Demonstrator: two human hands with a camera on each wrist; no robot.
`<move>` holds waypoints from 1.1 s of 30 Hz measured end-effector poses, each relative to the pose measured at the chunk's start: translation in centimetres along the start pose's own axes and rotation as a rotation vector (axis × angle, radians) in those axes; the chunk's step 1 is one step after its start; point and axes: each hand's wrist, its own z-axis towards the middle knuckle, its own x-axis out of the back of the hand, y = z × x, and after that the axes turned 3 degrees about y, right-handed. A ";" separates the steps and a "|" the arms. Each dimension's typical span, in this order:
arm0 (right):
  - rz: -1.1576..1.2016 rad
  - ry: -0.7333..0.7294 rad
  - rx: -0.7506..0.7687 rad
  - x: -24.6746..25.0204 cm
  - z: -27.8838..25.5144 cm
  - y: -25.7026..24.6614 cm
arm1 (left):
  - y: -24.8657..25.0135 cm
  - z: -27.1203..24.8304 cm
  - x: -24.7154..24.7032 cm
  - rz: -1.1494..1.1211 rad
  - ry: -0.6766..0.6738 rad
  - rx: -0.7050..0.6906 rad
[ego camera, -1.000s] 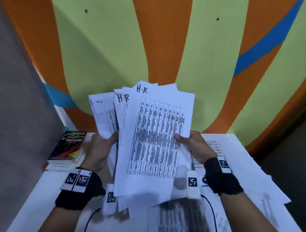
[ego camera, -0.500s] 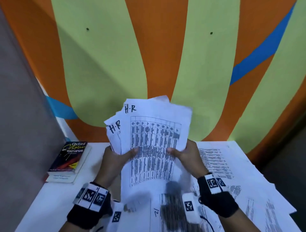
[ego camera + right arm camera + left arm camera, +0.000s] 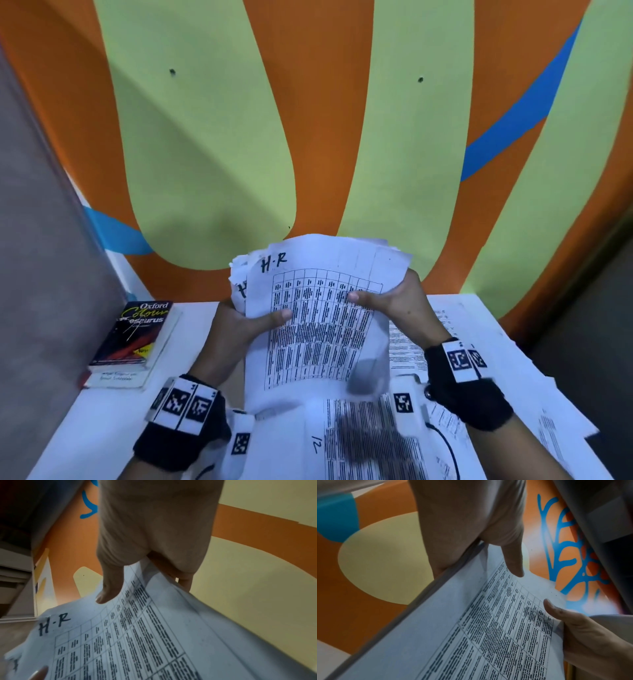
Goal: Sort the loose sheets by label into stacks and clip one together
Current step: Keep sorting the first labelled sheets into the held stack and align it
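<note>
You hold the bundle of sheets (image 3: 318, 308) upright above the surface (image 3: 85, 418), between your two hands and in front of the striped orange and green wall (image 3: 205, 137); your left hand (image 3: 239, 325) grips its left edge, thumb pressed flat on the front page and fingers hidden behind; your right hand (image 3: 397, 305) grips the right edge the same way, thumb on the printed face, the other fingers curled round the back. The front page is white and bears a handwritten "H·R" label (image 3: 274, 264) in black marker at its top left corner; below that runs a ruled table of dense dark print, too blurred to read. The pages sit unevenly, so a second label peeks out at the left behind the first, and the top right corner bends back. The lower edge of the bundle hangs just above more printed sheets lying flat (image 3: 370, 442), one marked "12" by hand; whether it touches them you cannot tell. Further loose sheets (image 3: 479, 342) spread over the right side of the surface; a thesaurus (image 3: 137, 332) lies on another book at the left, well apart from the bundle.
</note>
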 end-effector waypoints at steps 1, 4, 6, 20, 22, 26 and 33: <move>-0.004 0.005 -0.006 -0.2 0.2 -0.2 | -0.2 0.3 0.0 0.011 0.028 -0.006; -0.029 0.057 0.003 -1.1 0.7 -1.4 | -0.4 1.4 0.1 0.108 0.116 -0.038; -0.039 0.119 0.056 -1.5 1.3 -2.6 | 0.5 2.1 -0.1 0.150 0.130 -0.068; -0.051 0.217 -0.117 -0.4 -0.8 3.9 | -0.6 0.8 -1.3 0.108 0.124 -0.002; -0.086 0.249 -0.027 -0.9 -0.4 2.6 | 0.2 1.5 -1.5 0.138 0.163 -0.060; -0.073 0.188 0.120 -1.9 0.2 -0.8 | 0.9 3.2 -0.9 0.177 0.151 -0.138; -0.081 0.200 -0.069 -0.8 -0.1 2.3 | -1.1 2.3 -2.2 0.235 0.178 -0.031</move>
